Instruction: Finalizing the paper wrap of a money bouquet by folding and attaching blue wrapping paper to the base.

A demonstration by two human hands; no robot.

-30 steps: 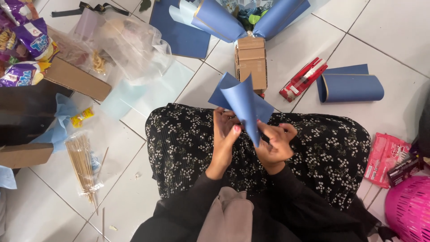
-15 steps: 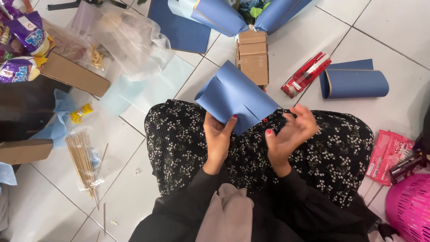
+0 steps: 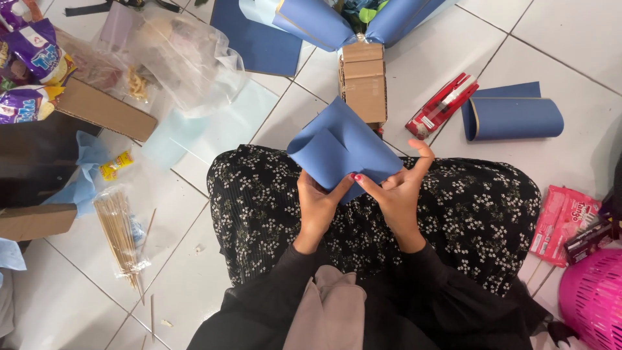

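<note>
A folded sheet of blue paper (image 3: 337,146) is held over my lap, which is covered by a black skirt with small white flowers (image 3: 466,214). My left hand (image 3: 317,204) grips the sheet's lower edge from below. My right hand (image 3: 395,191) pinches the same lower corner, thumb raised and fingers pressed on the fold. The sheet bends into two soft curved layers that fan away from me.
A rolled blue sheet (image 3: 512,118) and a red stapler (image 3: 442,105) lie on the white tiles to the right. A small cardboard box (image 3: 363,84) stands ahead, wooden skewers (image 3: 120,233) lie left, snack packets (image 3: 29,65) far left, a pink basket (image 3: 596,298) at right.
The blue sheet has gone from a narrow upright fold to a wider, flatter fan. Both hands have shifted down to its lower corner and closed together on it.
</note>
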